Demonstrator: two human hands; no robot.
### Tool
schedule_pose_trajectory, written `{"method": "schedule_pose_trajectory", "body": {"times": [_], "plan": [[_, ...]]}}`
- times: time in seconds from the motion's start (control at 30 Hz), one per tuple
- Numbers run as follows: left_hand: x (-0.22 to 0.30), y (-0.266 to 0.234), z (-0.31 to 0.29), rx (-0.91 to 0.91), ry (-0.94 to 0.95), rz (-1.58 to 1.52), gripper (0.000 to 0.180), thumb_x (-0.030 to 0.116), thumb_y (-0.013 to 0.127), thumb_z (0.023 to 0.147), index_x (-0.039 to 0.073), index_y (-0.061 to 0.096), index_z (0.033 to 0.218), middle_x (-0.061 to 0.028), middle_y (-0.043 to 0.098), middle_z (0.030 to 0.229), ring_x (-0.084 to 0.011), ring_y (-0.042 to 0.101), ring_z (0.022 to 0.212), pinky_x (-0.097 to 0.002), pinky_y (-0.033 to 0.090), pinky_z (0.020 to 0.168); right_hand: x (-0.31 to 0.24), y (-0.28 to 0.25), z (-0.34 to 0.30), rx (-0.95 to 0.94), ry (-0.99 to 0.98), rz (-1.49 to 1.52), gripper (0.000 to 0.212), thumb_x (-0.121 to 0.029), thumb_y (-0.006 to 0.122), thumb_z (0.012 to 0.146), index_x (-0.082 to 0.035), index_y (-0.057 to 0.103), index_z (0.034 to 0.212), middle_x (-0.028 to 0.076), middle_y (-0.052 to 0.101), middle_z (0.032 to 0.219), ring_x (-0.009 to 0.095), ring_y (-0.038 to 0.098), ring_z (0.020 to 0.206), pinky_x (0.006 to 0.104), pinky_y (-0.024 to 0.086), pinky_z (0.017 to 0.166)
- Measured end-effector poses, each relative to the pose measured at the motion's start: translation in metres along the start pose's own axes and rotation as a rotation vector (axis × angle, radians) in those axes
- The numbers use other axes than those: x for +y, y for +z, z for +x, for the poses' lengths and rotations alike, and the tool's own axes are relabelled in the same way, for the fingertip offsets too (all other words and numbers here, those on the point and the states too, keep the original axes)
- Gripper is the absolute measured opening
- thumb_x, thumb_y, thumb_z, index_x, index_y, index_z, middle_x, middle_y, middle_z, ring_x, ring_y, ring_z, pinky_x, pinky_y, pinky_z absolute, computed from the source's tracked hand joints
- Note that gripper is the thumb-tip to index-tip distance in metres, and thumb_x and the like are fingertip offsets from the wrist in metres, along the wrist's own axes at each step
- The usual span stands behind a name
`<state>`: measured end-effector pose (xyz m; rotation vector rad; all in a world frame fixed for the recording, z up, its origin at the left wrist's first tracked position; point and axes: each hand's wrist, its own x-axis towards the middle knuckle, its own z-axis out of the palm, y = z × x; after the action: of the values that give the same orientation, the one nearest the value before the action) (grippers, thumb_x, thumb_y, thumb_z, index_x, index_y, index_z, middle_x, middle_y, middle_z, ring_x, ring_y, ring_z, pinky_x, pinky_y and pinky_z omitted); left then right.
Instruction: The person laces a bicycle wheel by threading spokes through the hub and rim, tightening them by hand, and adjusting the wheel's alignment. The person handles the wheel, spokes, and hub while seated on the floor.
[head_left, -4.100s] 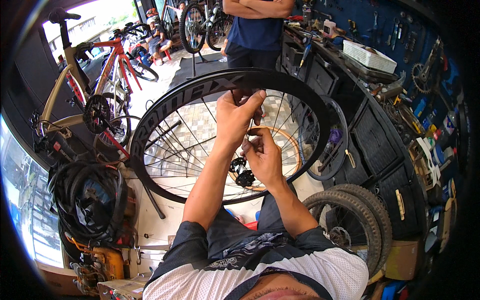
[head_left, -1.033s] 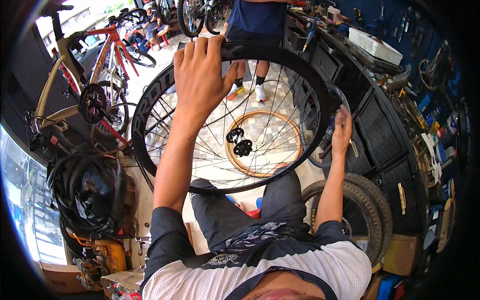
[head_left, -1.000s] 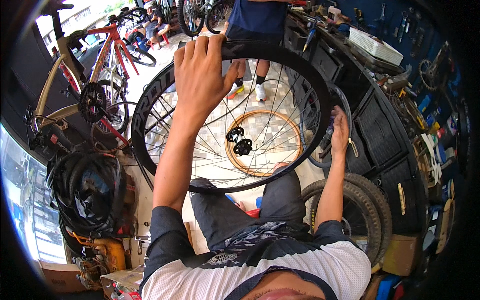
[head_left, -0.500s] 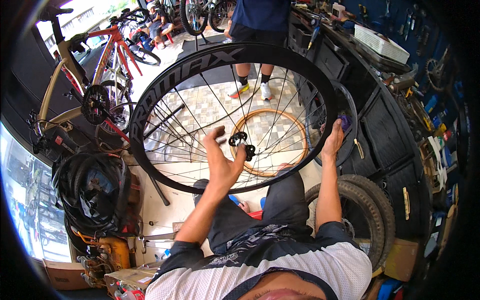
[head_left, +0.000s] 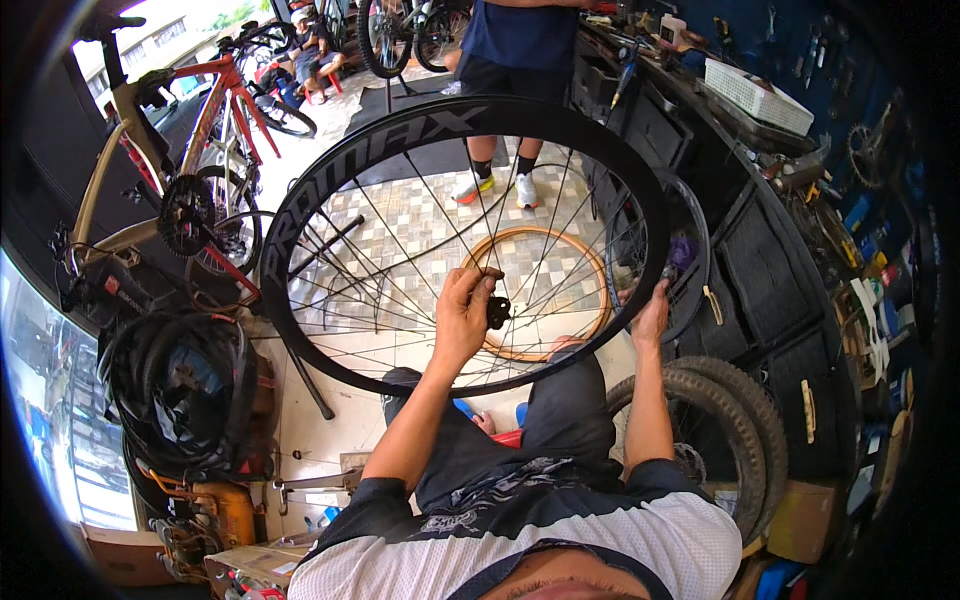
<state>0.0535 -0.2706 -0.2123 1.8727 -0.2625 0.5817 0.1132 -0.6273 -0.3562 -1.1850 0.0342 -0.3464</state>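
1. We hold the deep black carbon bicycle wheel [head_left: 300,250] upright in front of us, over our knees, so the hub faces us and the spokes stay free.
2. Our left hand [head_left: 465,320] is at the wheel's centre, fingers pinched together on the black hub [head_left: 497,312], steadying the axle.
3. Our right hand [head_left: 652,315] is closed on the wheel's right rim, bracing it.
4. Left of the wheel stands a red bicycle [head_left: 215,130]; right of it the bench [head_left: 760,280] and a knobby tyre [head_left: 735,420] crowd close; above, tiled floor lies open.
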Motion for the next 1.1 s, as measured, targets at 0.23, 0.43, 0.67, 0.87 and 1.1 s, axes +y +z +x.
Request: {"method": "schedule_pose_trajectory", "body": {"times": [0.23,0.43,0.67,0.87,1.1], "plan": [[0.003,-0.021,-0.005,-0.118,-0.111,-0.039,0.015,0.008,0.056,0.107,0.0,0.067,0.114,-0.0118,0.072,0.089,-0.0206,0.07,0.083,-0.034,0.055,0.077,0.045,0.023,-0.03,0.125,0.136,0.229,0.071,-0.075,0.044,0.103,-0.006,0.06,0.11,0.008,0.066,0.087,0.02,0.066,0.074,0.0342,0.052,0.071],[0.0,-0.029,-0.003,-0.199,-0.193,-0.218,0.012,0.005,0.049,0.108,0.0,0.059,0.107,-0.0081,0.071,0.095,-0.0156,0.066,0.088,-0.0319,0.054,0.083,0.034,0.044,0.0,0.424,0.162,-0.007,0.079,-0.082,0.043,0.099,-0.007,0.058,0.085,0.005,0.055,0.062,0.019,0.057,0.055,0.035,0.048,0.055],[-0.02,-0.042,-0.015,-0.102,-0.24,-0.416,0.011,0.005,0.045,0.108,0.001,0.055,0.11,-0.0099,0.07,0.099,-0.0148,0.066,0.092,-0.0307,0.053,0.087,-0.039,0.062,0.041,0.295,0.012,-0.258,0.075,-0.076,0.047,0.102,-0.006,0.06,0.078,0.003,0.058,0.066,0.016,0.055,0.057,0.0322,0.044,0.053],[-0.026,-0.041,-0.03,-0.04,-0.185,-0.46,0.011,0.008,0.042,0.111,0.002,0.05,0.114,-0.0116,0.07,0.104,-0.0159,0.065,0.096,-0.0315,0.054,0.09,-0.088,0.083,0.058,0.208,-0.072,-0.306,0.074,-0.074,0.047,0.104,-0.004,0.063,0.084,0.002,0.056,0.066,0.014,0.056,0.059,0.0302,0.044,0.056],[-0.026,-0.032,-0.037,-0.026,-0.235,-0.556,0.01,0.003,0.042,0.105,0.002,0.052,0.108,-0.0115,0.07,0.098,-0.0154,0.065,0.092,-0.0314,0.053,0.087,-0.112,0.083,0.066,0.119,-0.124,-0.379,0.077,-0.076,0.046,0.103,-0.004,0.065,0.085,0.003,0.057,0.066,0.014,0.057,0.058,0.03,0.045,0.056]]}}
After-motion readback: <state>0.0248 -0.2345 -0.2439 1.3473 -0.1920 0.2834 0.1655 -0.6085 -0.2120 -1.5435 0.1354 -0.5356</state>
